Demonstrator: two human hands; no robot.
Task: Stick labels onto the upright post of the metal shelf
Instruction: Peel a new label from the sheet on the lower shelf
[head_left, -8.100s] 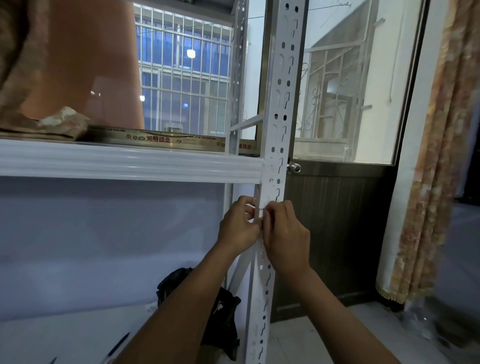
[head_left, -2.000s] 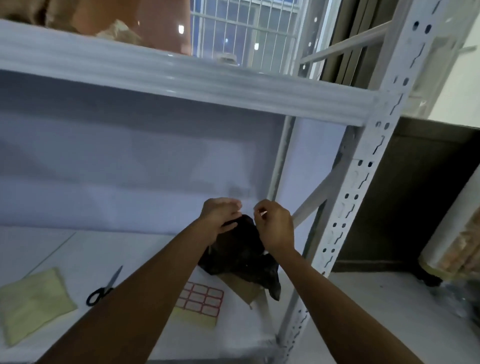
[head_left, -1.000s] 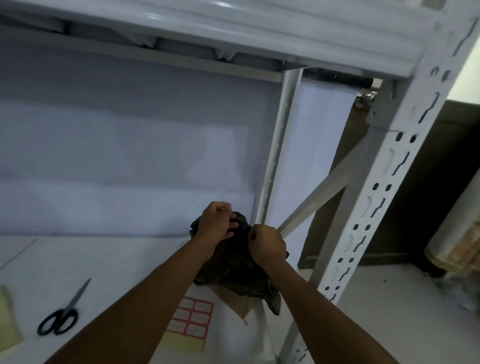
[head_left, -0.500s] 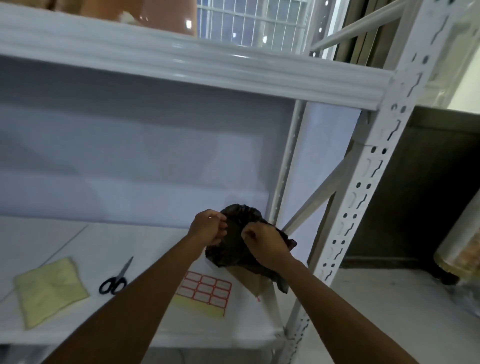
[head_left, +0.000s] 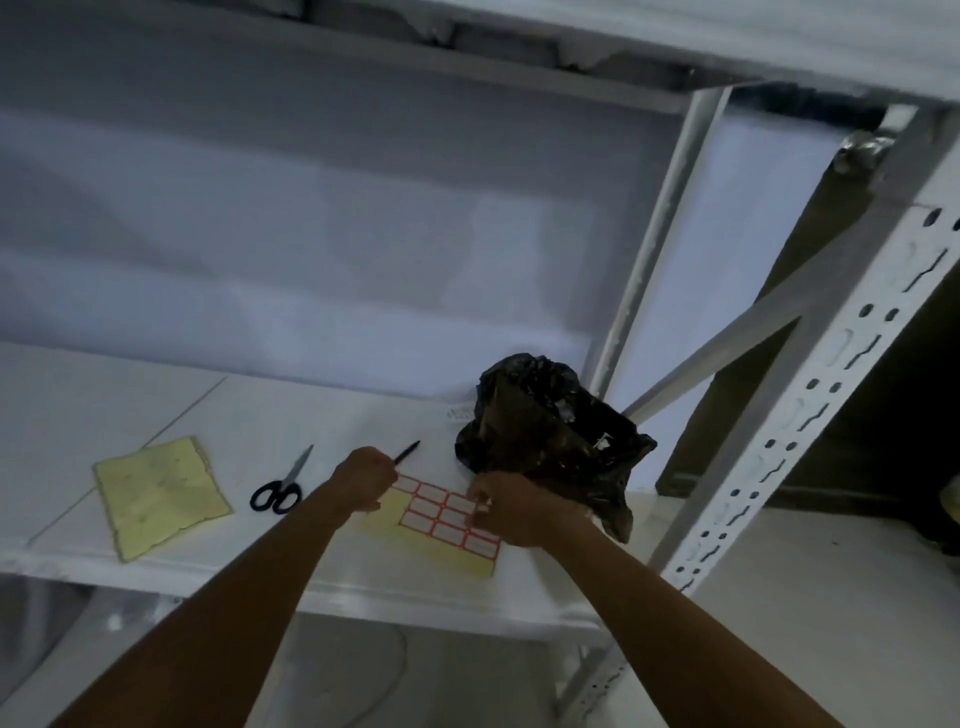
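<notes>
A yellow-backed label sheet (head_left: 447, 519) with red-bordered white labels lies flat on the white shelf board (head_left: 311, 415). My left hand (head_left: 363, 478) is curled and presses on the sheet's upper left corner. My right hand (head_left: 514, 512) hovers over the sheet's right part, its fingertips pinching at one label in the grid. The white perforated upright post (head_left: 810, 405) of the shelf rises at the right, apart from both hands. I cannot make out any stuck labels on it.
A crumpled black plastic bag (head_left: 550, 441) sits just behind my right hand. A black pen (head_left: 408, 451), black-handled scissors (head_left: 280, 483) and a yellow cloth (head_left: 158, 496) lie to the left. A diagonal brace (head_left: 727, 348) and rear post (head_left: 649, 249) stand behind.
Both hands have left the black bag and dropped to the label sheet. My view has tilted down and under the upper shelf.
</notes>
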